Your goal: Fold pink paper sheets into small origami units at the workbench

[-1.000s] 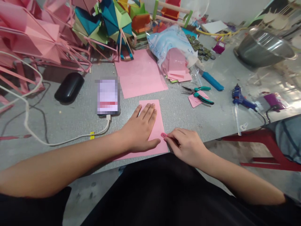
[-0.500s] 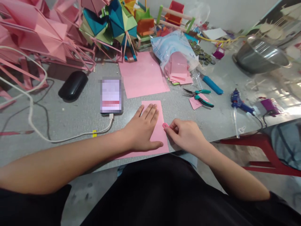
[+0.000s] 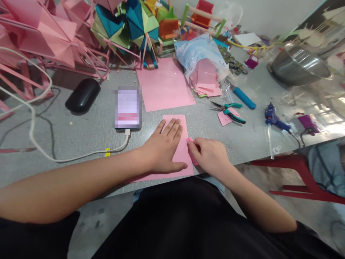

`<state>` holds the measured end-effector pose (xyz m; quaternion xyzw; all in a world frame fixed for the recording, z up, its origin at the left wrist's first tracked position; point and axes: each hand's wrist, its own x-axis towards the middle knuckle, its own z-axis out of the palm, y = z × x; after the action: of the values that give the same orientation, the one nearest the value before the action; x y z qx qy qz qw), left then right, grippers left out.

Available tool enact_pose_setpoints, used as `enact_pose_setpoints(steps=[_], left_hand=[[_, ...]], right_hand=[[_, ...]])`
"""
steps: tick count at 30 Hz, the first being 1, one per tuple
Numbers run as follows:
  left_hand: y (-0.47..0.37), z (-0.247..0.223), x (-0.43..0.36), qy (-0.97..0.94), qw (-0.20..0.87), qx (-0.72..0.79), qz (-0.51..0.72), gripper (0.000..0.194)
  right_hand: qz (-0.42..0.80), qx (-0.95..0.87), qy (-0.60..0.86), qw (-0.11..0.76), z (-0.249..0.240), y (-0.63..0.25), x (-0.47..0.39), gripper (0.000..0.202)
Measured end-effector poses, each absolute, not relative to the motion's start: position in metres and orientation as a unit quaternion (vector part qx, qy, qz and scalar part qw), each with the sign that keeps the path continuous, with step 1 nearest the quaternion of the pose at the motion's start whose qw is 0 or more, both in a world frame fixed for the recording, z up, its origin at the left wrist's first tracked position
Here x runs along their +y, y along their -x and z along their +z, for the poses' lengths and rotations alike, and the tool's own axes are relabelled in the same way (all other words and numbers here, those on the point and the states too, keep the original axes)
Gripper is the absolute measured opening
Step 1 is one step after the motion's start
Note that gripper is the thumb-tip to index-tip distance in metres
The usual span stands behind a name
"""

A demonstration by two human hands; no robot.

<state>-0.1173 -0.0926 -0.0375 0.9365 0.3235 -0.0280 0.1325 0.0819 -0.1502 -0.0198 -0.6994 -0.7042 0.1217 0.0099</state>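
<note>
My left hand (image 3: pixel 165 147) lies flat, fingers stretched out, on a pink sheet of paper (image 3: pixel 185 158) at the table's front edge. The sheet looks folded, with a narrow upper part and a strip showing at lower left. At its right edge my right hand (image 3: pixel 208 151) is closed on a slim pink tool (image 3: pixel 194 160) with a rounded end and a small hole. The thumb presses on the tool, and the fingers hide much of it, so its exact kind cannot be told.
A larger pink sheet (image 3: pixel 164 84) lies beyond, beside a plastic bag of pink pieces (image 3: pixel 199 57). Pliers (image 3: pixel 229 110), a blue-handled cutter (image 3: pixel 244 97), and a glue gun (image 3: pixel 276 118) are at right. A phone (image 3: pixel 127 108) and black case (image 3: pixel 83 95) lie left, paper lanterns (image 3: pixel 56 39) behind.
My right hand has shifted slightly along the sheet's right edge and its fingers are curled tighter. More of the pink tool shows below the thumb. My left hand stays put.
</note>
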Motion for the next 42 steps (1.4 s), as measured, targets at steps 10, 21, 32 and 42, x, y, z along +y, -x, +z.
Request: enact_pose_setpoints(steps=[10,21,32,42], left_hand=[[0.118,-0.039,-0.094,-0.94,0.115,0.322,-0.024,0.128],[0.117,-0.035,-0.094,-0.937,0.118,0.324,-0.053,0.127],[0.118,-0.037,-0.094,-0.936,0.129,0.324,-0.048,0.128],[0.119,-0.039,-0.092,-0.934,0.145,0.325,-0.039,0.128]], right_hand=[[0.103,-0.698,0.708,0.008,-0.013,-0.079,-0.124,0.05],[0.09,-0.697,0.711,-0.018,-0.008,-0.074,-0.093,0.052],[0.073,-0.695,0.714,-0.048,-0.003,-0.066,-0.063,0.049],[0.076,-0.674,0.733,-0.048,0.006,-0.065,-0.036,0.047]])
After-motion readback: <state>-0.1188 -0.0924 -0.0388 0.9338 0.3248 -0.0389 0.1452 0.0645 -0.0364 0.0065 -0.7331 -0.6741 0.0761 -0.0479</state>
